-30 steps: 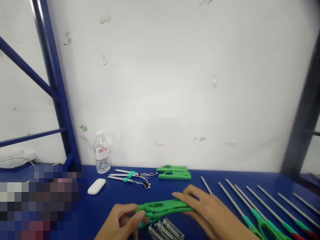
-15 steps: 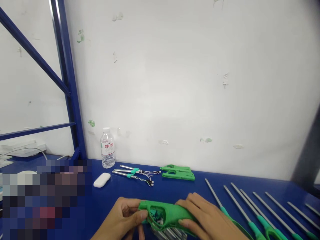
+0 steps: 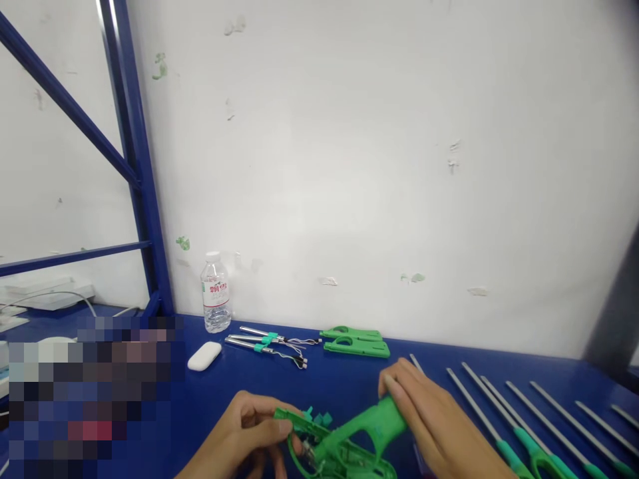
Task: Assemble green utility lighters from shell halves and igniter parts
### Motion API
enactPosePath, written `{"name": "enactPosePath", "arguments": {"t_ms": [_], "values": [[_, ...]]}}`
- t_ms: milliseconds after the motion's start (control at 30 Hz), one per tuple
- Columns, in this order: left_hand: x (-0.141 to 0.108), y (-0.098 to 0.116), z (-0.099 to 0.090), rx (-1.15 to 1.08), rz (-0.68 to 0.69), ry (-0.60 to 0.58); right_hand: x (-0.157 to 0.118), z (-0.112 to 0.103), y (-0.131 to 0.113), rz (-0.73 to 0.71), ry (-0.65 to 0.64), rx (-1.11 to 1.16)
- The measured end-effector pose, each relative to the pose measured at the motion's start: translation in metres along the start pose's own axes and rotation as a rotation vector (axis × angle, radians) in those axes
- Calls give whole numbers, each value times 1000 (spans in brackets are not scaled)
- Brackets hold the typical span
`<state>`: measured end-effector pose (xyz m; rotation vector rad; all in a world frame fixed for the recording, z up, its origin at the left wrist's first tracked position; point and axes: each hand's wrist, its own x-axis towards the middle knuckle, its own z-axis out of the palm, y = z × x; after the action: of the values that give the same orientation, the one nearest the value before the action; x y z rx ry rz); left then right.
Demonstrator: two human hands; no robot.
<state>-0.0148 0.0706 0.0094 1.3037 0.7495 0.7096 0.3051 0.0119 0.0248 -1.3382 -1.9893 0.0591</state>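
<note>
My left hand (image 3: 254, 432) pinches the front end of a green lighter handle shell (image 3: 367, 462), which lies open side up low in the picture. Metal and small parts show inside it, though they are partly covered. With fingers closed around its broad end, my right hand (image 3: 424, 419) holds a second green half shell (image 3: 372, 426) tilted above the first, its narrow end down by the left fingers. Small teal pieces (image 3: 317, 418) show just behind the lower shell.
Two green half shells (image 3: 357, 347) lie by the wall. Left of them are metal lighter rods with wires (image 3: 264, 342), a white case (image 3: 204, 356) and a water bottle (image 3: 216, 296). Several long lighters (image 3: 516, 406) lie in a row at right. A blue rack post (image 3: 144, 166) stands at left.
My right hand has risen and turned, lifting the upper green half shell off the lower one so that its inside shows. My left hand stays nearly in place.
</note>
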Motion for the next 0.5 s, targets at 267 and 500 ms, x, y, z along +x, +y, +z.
{"name": "enactPosePath", "arguments": {"t_ms": [267, 500], "values": [[-9, -3, 2, -59, -134, 25, 4, -9, -3, 198, 27, 23], [-5, -15, -4, -29, -264, 0, 14, -10, 4, 227, 150, 76]]}}
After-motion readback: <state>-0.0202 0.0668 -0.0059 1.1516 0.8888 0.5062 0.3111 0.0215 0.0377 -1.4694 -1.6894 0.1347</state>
